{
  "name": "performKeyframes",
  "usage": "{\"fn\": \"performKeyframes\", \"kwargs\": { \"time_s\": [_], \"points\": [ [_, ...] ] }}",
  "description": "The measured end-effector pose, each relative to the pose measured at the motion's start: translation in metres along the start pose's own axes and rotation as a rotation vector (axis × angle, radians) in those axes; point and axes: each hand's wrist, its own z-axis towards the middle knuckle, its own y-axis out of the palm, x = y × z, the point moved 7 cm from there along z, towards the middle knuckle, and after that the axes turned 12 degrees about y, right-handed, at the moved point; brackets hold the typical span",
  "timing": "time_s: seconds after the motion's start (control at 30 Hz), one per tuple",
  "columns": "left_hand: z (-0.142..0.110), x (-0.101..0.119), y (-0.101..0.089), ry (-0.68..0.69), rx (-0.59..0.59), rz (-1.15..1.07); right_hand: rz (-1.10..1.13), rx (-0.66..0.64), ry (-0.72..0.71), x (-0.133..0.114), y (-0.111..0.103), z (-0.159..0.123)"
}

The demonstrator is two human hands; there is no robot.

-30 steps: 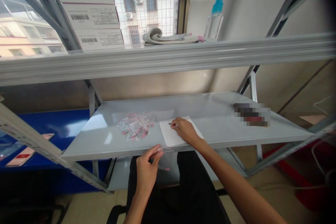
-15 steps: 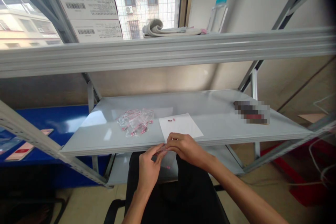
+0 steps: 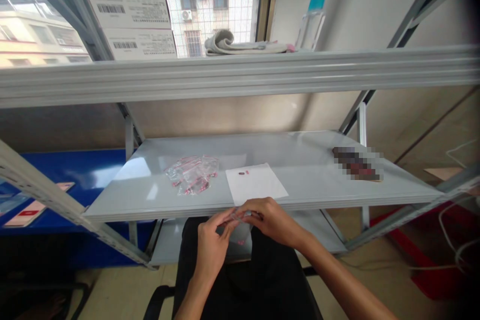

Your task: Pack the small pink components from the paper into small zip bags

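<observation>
Just in front of the shelf edge, my left hand and my right hand meet at the fingertips. Both pinch the top edge of a clear plastic zip bag, which hangs down between them. Small pink-red bits show near its bottom; what they are is too small to tell. Beyond the hands, a white sheet of paper lies on the grey shelf. On it rest a tiny dark piece and a tiny pink piece. To the left sits a pile of clear zip bags with reddish seals.
A blurred-out object lies at the shelf's right end. Across the front above runs a metal shelf beam, with a folded cloth and a spray bottle on that level. A blue surface is at left.
My right fingers have shifted slightly right, spreading the bag's top edge between the two hands. The bag shows a little more below them. The things on the shelf have stayed put.
</observation>
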Motion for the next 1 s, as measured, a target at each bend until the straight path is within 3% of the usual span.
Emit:
{"fn": "performKeyframes", "kwargs": {
  "time_s": [0.1, 0.27, 0.37, 0.47, 0.67, 1.0],
  "points": [
    [0.0, 0.002, -0.002, -0.029, 0.016, 0.008, 0.014, 0.034, 0.041, 0.007, -0.008, 0.002],
    [-0.001, 0.0, -0.005, -0.064, 0.048, 0.002, -0.199, 0.391, 0.283, 0.053, -0.056, 0.039],
    [-0.001, -0.005, -0.006, -0.084, 0.048, -0.005, -0.347, 0.392, 0.368, 0.079, -0.066, 0.069],
    [-0.001, -0.008, -0.007, -0.094, 0.045, 0.001, -0.397, 0.358, 0.38, 0.093, -0.064, 0.086],
    [0.0, -0.005, -0.011, -0.096, 0.06, -0.004, -0.473, 0.301, 0.406, 0.103, -0.053, 0.089],
    [-0.002, -0.006, -0.012, -0.083, 0.071, -0.008, -0.535, 0.327, 0.419, 0.097, -0.049, 0.092]
  ]
}}
